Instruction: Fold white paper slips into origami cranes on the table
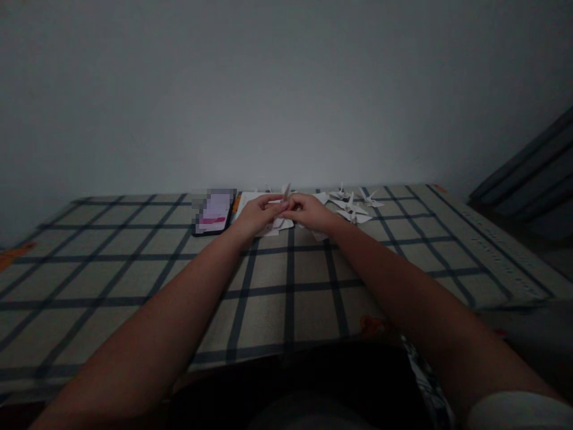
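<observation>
Near the far edge of the table, my left hand (262,211) and my right hand (307,210) meet fingertip to fingertip. Both pinch a small piece of folded white paper (286,190), whose narrow pointed end sticks up between them. My fingers cover most of it, so its full shape is hidden. White paper sheets (245,202) lie under and behind my hands. To the right of my right hand sit several folded paper cranes (353,209), with pointed wings and necks.
A phone (215,212) with a lit screen lies left of my hands. The checked tablecloth (286,275) covers the table. A plain wall (286,95) rises directly behind the table. At the far right is a dark slanted object (532,173).
</observation>
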`<action>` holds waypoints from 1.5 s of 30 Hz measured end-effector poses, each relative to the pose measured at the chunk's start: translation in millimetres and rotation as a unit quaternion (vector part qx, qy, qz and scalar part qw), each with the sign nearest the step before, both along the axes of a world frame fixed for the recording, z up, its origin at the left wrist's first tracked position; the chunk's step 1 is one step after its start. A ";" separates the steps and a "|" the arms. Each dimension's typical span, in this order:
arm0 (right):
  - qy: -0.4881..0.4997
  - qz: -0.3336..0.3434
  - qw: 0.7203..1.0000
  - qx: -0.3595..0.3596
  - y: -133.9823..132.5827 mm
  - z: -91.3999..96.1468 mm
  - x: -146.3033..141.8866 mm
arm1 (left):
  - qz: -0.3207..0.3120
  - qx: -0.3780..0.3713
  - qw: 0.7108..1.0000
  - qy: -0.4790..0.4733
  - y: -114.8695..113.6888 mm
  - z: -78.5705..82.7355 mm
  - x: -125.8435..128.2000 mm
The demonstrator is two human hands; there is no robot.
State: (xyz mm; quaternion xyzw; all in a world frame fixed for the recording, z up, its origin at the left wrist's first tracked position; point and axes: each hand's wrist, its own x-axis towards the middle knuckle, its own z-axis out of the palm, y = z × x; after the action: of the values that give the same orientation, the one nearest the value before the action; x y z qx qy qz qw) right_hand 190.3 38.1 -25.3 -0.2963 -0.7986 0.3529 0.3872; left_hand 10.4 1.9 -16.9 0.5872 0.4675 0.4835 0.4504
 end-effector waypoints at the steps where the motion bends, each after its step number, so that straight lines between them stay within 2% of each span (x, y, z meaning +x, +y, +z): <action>1: 0.001 0.000 1.000 0.002 -0.8 0.3 -0.6 | -0.005 -0.006 1.000 -0.013 -0.2 0.2 0.0; 5: 0.041 -0.011 0.999 -0.026 -3.5 4.7 -1.5 | 0.010 -0.009 0.995 -0.096 2.4 1.2 -0.1; 10: 0.103 -0.077 0.991 -0.047 1.3 7.9 0.0 | 0.007 -0.044 0.973 -0.226 11.8 1.6 -1.9; 13: 0.143 -0.094 0.983 -0.065 7.2 4.1 1.2 | 0.003 -0.046 0.962 -0.268 15.7 0.2 -4.5; 17: 0.167 -0.079 0.977 -0.104 11.3 -1.2 3.4 | 0.036 -0.029 0.972 -0.232 13.5 -0.3 -7.1; 19: 0.153 -0.080 0.980 -0.095 10.7 -0.9 4.6 | 0.034 -0.026 0.977 -0.211 10.0 1.2 -7.3; 23: 0.102 -0.123 0.985 -0.062 5.7 5.2 6.8 | 0.026 -0.028 0.979 -0.202 5.6 5.7 -7.5; 26: 0.088 -0.142 0.983 -0.082 2.6 9.4 8.0 | 0.015 -0.046 0.975 -0.217 7.5 8.6 -9.0; 30: 0.081 -0.114 0.985 -0.098 2.5 9.5 7.8 | 0.000 -0.086 0.966 -0.246 14.2 9.7 -13.0; 36: 0.075 -0.084 0.989 -0.100 1.3 9.0 5.5 | 0.018 -0.117 0.953 -0.278 21.2 5.0 -19.9; 42: 0.100 -0.144 0.981 -0.080 2.6 9.2 9.2 | -0.060 -0.089 0.955 -0.276 10.7 10.5 -16.7; 45: 0.123 -0.159 0.976 -0.084 4.3 7.5 10.4 | -0.076 -0.067 0.964 -0.247 3.7 13.5 -10.9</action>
State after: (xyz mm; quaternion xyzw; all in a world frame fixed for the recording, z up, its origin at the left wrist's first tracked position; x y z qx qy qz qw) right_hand 200.7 42.4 -17.8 -0.4056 -0.6551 0.3864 0.5070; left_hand -0.5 5.6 -3.4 0.4516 0.3276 0.5455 0.6255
